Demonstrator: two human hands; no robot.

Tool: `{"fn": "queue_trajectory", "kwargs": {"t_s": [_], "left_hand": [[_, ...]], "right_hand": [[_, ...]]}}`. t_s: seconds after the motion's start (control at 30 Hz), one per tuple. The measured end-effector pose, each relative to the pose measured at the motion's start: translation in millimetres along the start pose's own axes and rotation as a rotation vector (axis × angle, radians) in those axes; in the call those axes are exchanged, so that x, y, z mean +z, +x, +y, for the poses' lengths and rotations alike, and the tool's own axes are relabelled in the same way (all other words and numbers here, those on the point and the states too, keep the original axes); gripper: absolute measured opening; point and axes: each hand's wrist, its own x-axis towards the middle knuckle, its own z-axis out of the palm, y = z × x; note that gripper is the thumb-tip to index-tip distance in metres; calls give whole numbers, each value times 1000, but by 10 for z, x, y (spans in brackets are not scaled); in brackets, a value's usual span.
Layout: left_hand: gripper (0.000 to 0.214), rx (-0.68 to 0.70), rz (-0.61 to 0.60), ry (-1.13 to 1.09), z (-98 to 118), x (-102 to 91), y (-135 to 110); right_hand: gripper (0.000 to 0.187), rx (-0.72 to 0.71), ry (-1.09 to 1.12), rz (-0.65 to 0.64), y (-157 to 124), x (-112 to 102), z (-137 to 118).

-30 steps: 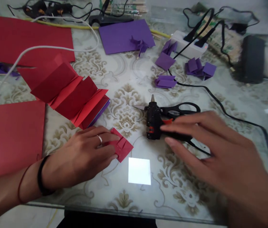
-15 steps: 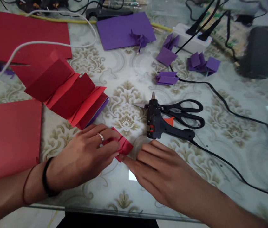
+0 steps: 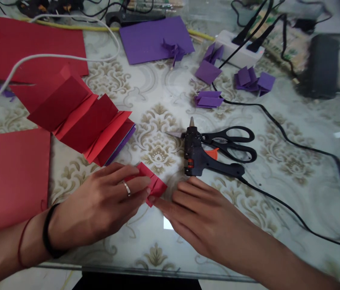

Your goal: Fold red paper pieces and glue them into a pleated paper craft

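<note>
A small folded red paper piece (image 3: 154,183) lies on the glass table near the front edge. My left hand (image 3: 103,205), with a ring on one finger, lies flat on its left part, fingers stretched out and pressing it down. My right hand (image 3: 201,215) rests flat just right of it, fingers extended, one fingertip touching the paper's lower corner. Right behind my right hand lies a black glue gun (image 3: 200,155), nozzle pointing away, with black scissors (image 3: 231,143) beside it.
A pleated red paper strip (image 3: 79,121) and red sheets (image 3: 9,173) lie at the left. A purple sheet (image 3: 154,38) and several folded purple pieces (image 3: 209,98) sit at the back. The glue gun's black cord (image 3: 293,145) loops across the right, near a white power strip (image 3: 239,54).
My right hand has left the glue gun and come down left to the red paper piece. My left hand has stayed on the paper.
</note>
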Motion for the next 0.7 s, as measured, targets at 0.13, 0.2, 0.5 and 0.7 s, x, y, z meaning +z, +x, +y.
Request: {"fn": "queue_trajectory", "kwargs": {"t_s": [0.13,0.2,0.5,0.7], "left_hand": [[20,38,-11,34,7,-17,-18],[21,41,-18,39,1,-15,-30],[17,9,-14,6,-6,-9,8],[18,14,-2,2,-15,4,-16]], "right_hand": [[31,-5,-23,40,0,-1,-7],[32,-3,-24,45,-5,6,-10],[33,2,-9,35,-16,25,-14],[32,9,-62,92,-9,48,-16]]}}
